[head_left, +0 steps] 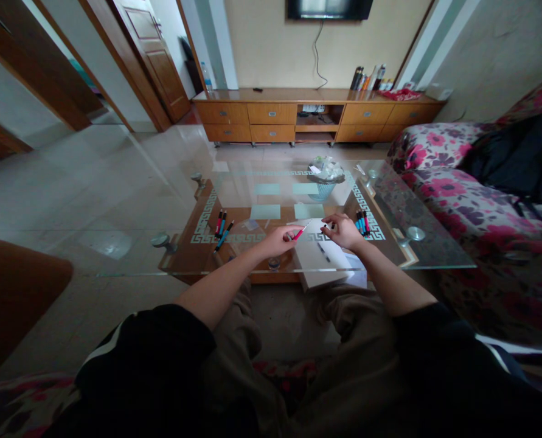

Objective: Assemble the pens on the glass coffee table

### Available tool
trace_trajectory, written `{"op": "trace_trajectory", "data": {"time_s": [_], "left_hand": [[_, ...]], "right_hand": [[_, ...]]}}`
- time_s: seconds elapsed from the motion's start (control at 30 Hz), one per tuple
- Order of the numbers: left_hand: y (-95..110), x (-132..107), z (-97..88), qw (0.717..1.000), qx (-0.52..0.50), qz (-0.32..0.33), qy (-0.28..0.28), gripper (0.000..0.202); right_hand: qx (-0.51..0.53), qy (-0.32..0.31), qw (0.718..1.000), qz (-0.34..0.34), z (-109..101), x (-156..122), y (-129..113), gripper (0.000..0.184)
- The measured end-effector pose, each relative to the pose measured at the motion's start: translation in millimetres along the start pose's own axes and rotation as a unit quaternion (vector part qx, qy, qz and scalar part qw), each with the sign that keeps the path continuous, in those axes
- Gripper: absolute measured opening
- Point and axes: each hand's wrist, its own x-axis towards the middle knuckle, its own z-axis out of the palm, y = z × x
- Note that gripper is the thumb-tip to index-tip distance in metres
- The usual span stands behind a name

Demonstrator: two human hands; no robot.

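Observation:
My left hand (280, 239) is closed round a red pen (300, 233), whose thin pale end points toward the right hand. Just across from it, my right hand (341, 232) pinches a small dark piece (324, 229), too small to make out. Both hands are above the glass table (271, 176). To the left lie several red-and-black and blue-and-black pens (220, 222), with a blue-and-black pen (224, 236) slanting beside them. Near my right wrist is another group of red and blue pens (363, 223). A dark slim pen-like piece (323, 252) shows over a white box (316, 267).
A mesh waste basket (322, 191) with a bag in it shows through the far side of the glass. Beyond stands a wooden TV cabinet (271, 114) with bottles (366, 79) on top. A floral sofa (453, 188) is on the right. A round glass-like object (274, 263) shows near the front edge.

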Motion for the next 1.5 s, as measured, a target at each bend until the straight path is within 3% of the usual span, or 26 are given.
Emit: {"op": "trace_trajectory", "data": {"time_s": [0.1,0.17,0.3,0.37,0.57,1.5], "left_hand": [[0,0,-0.5,1.0,0.006,0.01,0.002,0.05],[0,0,-1.2,1.0,0.013,0.015,0.002,0.05],[0,-1,-2.0,1.0,0.016,0.019,0.002,0.051],[0,-1,-2.0,1.0,0.016,0.019,0.003,0.051],[-1,-2,-2.2,0.999,0.037,0.02,-0.001,0.051],[-1,0,-2.0,0.998,0.059,0.026,-0.01,0.05]], "right_hand": [[0.059,0.007,0.998,0.031,2,1,-1,0.021],[0.138,0.037,0.987,0.071,4,4,1,0.027],[0.336,0.081,0.926,0.154,5,7,0,0.047],[0.381,0.091,0.902,0.183,4,7,-5,0.052],[0.41,0.101,0.881,0.211,-2,5,-16,0.053],[0.432,0.054,0.879,0.194,-5,4,-34,0.055]]}}
